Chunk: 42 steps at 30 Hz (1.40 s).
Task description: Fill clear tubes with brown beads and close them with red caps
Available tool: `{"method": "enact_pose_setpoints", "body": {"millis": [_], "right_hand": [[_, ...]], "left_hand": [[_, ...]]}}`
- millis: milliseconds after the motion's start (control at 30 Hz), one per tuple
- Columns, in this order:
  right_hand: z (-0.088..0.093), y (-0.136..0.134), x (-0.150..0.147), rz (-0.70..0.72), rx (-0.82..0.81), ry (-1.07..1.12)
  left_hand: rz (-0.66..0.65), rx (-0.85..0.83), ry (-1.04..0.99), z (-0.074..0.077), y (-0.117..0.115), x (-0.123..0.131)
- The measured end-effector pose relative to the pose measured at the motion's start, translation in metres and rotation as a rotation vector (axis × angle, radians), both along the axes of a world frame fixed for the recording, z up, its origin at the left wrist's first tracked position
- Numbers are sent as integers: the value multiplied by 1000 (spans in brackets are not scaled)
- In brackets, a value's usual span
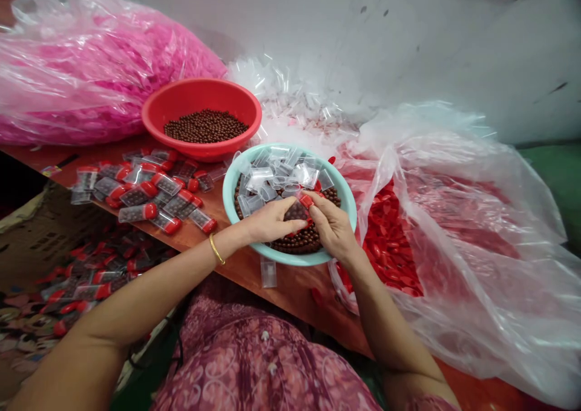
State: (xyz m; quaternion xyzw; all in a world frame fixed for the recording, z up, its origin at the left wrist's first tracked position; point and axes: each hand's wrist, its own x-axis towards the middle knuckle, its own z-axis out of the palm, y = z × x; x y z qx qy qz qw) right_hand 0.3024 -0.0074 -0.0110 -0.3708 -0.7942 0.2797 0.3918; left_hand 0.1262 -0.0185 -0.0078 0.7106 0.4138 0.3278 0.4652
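Over the pale blue basin [230, 208], my left hand [267, 220] is closed around a small clear plastic container [296, 211] that looks filled with brown beads. My right hand [333, 224] pinches a red cap [307, 201] at the container's upper end. Whether the cap is fully seated I cannot tell. Beneath my hands, loose brown beads [299, 241] fill the basin. Clear empty containers [279, 172] lie heaped on the beads at its far side.
Capped containers [158, 193] are piled left, with more in a box [27, 232] below. A red basin [154, 117] holds brown beads [206, 126]. Bags of pink pieces [113, 66] and red caps [390, 241] flank the basins. One clear container [269, 273] lies near the table edge.
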Motion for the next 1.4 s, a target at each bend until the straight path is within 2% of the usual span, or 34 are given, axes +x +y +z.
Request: {"method": "enact_pose_setpoints", "body": {"millis": [100,267,400,567,733,867,933,1000,1067,1300,1400], "right_hand": [[-2,-4,0,-14,110,-65],[-2,-9,3,-71,172,-230],[-3,-10,-1,-118,236,-282],[-5,-6,-3,-6,267,-329],[7,5,3,47,100,-288],[15,16,-5,-171,-97,30],[14,21,-17,-228,-238,196],[10,24,-29,-168,-389,260],[7,24,-37,-73,-474,232],[11,15,-38,260,-501,-11],[15,13,-37,262,-566,10]], "left_hand": [[20,39,13,0,-1,0],[43,40,78,6,-2,0],[99,11,107,6,-1,1],[123,-20,90,1,-1,0],[136,-46,132,3,0,2],[-3,-62,177,11,0,7],[-59,-26,237,14,-1,9],[-71,22,286,15,-2,8],[-66,67,335,15,-4,7],[-125,226,578,13,-7,8],[-120,288,588,11,-7,13]]}}
